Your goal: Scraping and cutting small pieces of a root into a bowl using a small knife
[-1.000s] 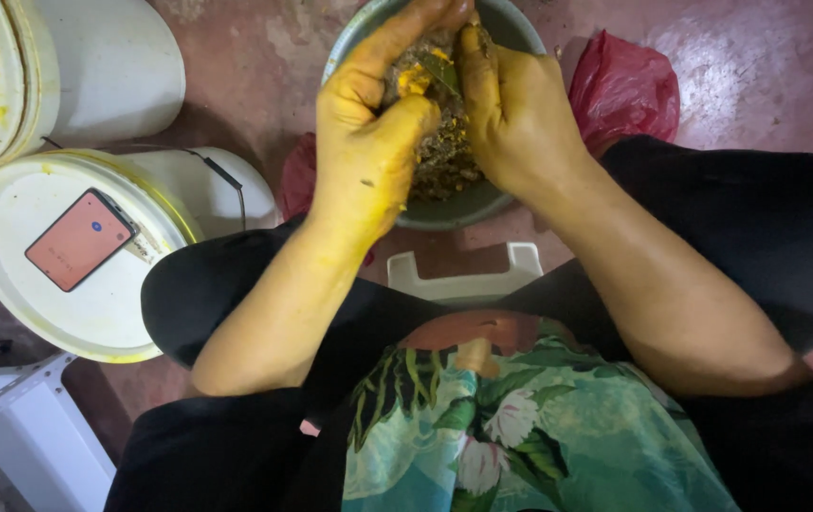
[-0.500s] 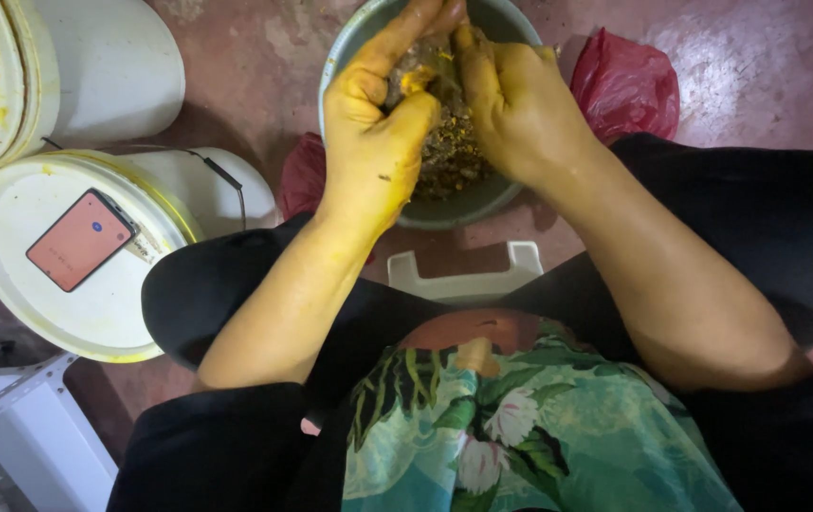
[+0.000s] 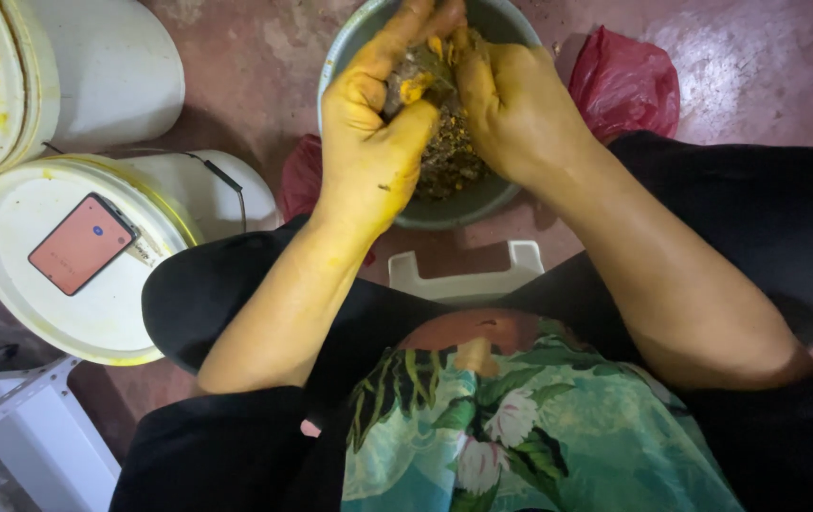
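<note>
Directly ahead of me, between my knees, both hands meet over the grey bowl (image 3: pixel 496 194) on the reddish floor (image 3: pixel 264 57). My left hand (image 3: pixel 373 142), stained yellow, curls shut around a clump of the brownish mixture (image 3: pixel 444 161); my right hand (image 3: pixel 511 109) presses against the same clump from the other side, fingers closed on it. Neither hand is nearer; the mixture lies between the palms. A red plastic bag (image 3: pixel 626 81) sits just right of the bowl. Well to the left, a phone (image 3: pixel 82 244) rests on a white bucket lid (image 3: pixel 36 313), clear of my arms.
</note>
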